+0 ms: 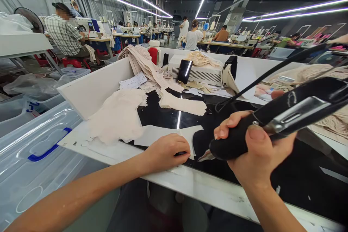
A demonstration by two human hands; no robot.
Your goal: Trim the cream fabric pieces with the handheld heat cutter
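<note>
left hand's grip (170, 152) is curled at the near edge of the bench (201, 181), over a white piece (156, 134), can't tell if it's pinching it; right hand's grip (259, 148) is wrapped round a black tool (288, 114) held up above the bench; cream cloth (116, 114) sits past the white piece; phone (185, 71) leans behind; people at sewing machines way back

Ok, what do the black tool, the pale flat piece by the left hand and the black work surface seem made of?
Black tool: probably satin plastic, evenly dark; its shiny silver strip looks like metal.
Pale flat piece: matte, crisp-edged; paper or fabric, I can't tell.
Black work surface: glossy, perhaps glass or acrylic, given the light streak on it.
</note>
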